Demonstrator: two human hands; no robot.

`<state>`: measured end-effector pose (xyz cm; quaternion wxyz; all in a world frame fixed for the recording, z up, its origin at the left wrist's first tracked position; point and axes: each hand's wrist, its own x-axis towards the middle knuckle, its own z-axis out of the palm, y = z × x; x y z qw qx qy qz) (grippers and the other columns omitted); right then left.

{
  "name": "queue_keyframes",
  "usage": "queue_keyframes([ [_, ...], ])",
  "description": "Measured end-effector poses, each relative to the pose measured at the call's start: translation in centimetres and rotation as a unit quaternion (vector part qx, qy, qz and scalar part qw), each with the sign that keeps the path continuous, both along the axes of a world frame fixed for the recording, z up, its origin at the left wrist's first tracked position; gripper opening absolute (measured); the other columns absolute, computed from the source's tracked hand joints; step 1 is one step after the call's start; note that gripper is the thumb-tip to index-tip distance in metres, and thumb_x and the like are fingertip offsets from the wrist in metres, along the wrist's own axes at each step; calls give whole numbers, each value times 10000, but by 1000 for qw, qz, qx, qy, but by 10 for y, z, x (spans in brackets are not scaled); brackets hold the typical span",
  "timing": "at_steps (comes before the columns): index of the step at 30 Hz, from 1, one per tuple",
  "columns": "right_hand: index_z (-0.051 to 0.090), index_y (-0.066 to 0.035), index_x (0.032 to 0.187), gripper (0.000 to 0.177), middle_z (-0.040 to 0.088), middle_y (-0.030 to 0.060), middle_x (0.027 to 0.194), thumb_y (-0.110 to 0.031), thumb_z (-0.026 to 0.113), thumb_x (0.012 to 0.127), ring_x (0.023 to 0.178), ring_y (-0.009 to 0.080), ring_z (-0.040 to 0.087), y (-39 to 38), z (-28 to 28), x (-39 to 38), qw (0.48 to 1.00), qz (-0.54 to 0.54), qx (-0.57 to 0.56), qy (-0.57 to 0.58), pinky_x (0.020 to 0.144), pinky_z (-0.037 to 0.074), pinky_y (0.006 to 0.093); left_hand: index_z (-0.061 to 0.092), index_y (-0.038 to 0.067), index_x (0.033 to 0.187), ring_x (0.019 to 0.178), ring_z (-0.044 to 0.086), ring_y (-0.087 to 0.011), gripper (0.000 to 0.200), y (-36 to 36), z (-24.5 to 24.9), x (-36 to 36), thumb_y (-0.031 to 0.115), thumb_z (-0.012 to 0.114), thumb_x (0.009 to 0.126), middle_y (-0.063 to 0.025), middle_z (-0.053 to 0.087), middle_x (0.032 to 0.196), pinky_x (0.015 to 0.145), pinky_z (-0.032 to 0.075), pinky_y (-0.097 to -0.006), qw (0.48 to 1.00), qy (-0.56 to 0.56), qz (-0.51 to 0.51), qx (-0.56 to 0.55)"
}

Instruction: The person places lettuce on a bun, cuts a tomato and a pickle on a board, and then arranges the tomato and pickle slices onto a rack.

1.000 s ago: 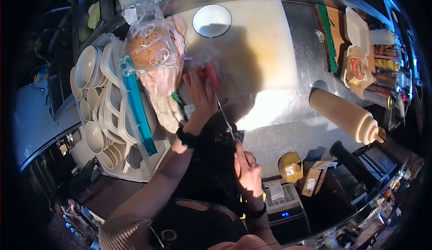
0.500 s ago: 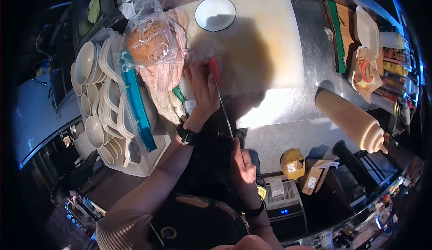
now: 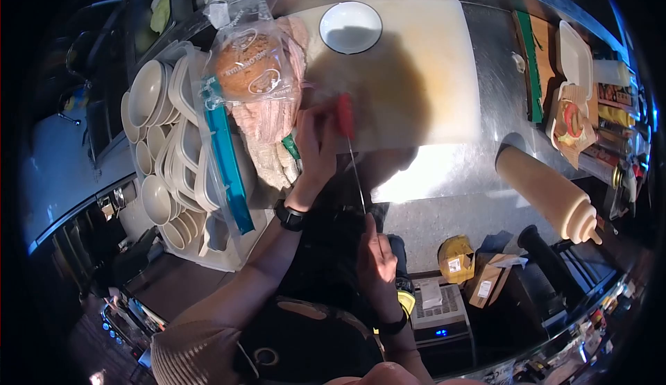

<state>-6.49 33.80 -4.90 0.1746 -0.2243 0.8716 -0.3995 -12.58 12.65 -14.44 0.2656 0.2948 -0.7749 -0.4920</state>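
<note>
My left hand (image 3: 317,146) is at the near left part of the white cutting board (image 3: 447,73), its fingers curled against a red piece of tomato (image 3: 345,116). The fingertips are partly hidden in shadow. In my right hand (image 3: 377,263) is a knife (image 3: 357,180), its handle covered by the fingers and the index finger stretched along the top. The blade points away from me, and its far end meets the tomato. A white bowl (image 3: 350,28) with a dark rim stands at the board's far edge.
Left of the board, a bagged bun (image 3: 246,66) rests on pale pink sliced meat (image 3: 267,121). Beside it, a plastic bin (image 3: 243,215) holds several stacked bowls (image 3: 149,93). To the right are a squeeze bottle (image 3: 544,191) and an open takeaway box (image 3: 576,59) with a burger (image 3: 572,121).
The whole view has shifted slightly, so things appear farther right and lower. The tomato piece shows a broader red face beside the blade. Both hands keep their holds.
</note>
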Motion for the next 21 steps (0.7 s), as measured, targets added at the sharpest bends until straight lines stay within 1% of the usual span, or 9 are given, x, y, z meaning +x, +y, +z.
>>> queue_keyframes([
  [3, 551, 49, 1346, 405, 623, 191, 796, 43, 563, 942, 642, 311, 646, -2, 2, -1, 1000, -6, -3, -21, 572, 526, 363, 658, 11, 1032, 936, 609, -278, 150, -4, 5, -1, 18, 620, 887, -122, 651, 988, 831, 482, -353, 996, 15, -20, -87],
  [6, 551, 38, 1355, 414, 619, 189, 788, 42, 563, 942, 638, 298, 645, -2, 2, -2, 1000, -9, -2, -26, 576, 524, 362, 680, 16, 980, 974, 613, -276, 126, -7, 8, 1, 11, 666, 855, -116, 650, 1021, 869, 482, -352, 994, 24, -24, -102],
  [9, 550, 24, 1365, 421, 615, 186, 778, 42, 560, 944, 631, 289, 643, -4, 6, -3, 999, -6, 18, -34, 573, 523, 366, 692, 19, 961, 983, 613, -276, 125, -8, 6, 5, 21, 695, 836, -110, 643, 1036, 869, 485, -354, 996, 20, -17, -81],
  [12, 550, 11, 1371, 425, 611, 184, 770, 40, 557, 947, 627, 289, 643, -2, 1, 0, 999, -4, 19, -30, 569, 522, 370, 679, 31, 952, 964, 605, -278, 138, -9, 6, 4, 21, 711, 817, -104, 632, 1022, 849, 484, -353, 996, -13, -19, -88],
  [14, 549, 6, 1375, 427, 607, 182, 763, 40, 554, 949, 628, 290, 645, 0, -5, 2, 1000, -4, 5, -17, 565, 522, 371, 663, 38, 933, 934, 590, -273, 135, -10, 7, 1, 21, 711, 809, -98, 621, 985, 826, 474, -347, 997, -2, -30, -77],
  [17, 544, 0, 1383, 439, 598, 178, 750, 49, 554, 946, 618, 288, 638, 0, -3, 4, 1000, -10, 16, 13, 556, 517, 362, 636, 48, 906, 894, 562, -260, 135, -13, 6, -1, 19, 710, 797, -88, 602, 941, 796, 457, -338, 996, 2, -49, -73],
  [21, 538, -5, 1392, 465, 588, 165, 744, 57, 574, 933, 602, 269, 618, 1, -4, 3, 1000, -16, 3, 17, 545, 506, 348, 616, 49, 874, 869, 535, -250, 137, -11, 3, -5, 20, 708, 777, -80, 580, 906, 773, 440, -333, 997, 16, -54, -57],
])
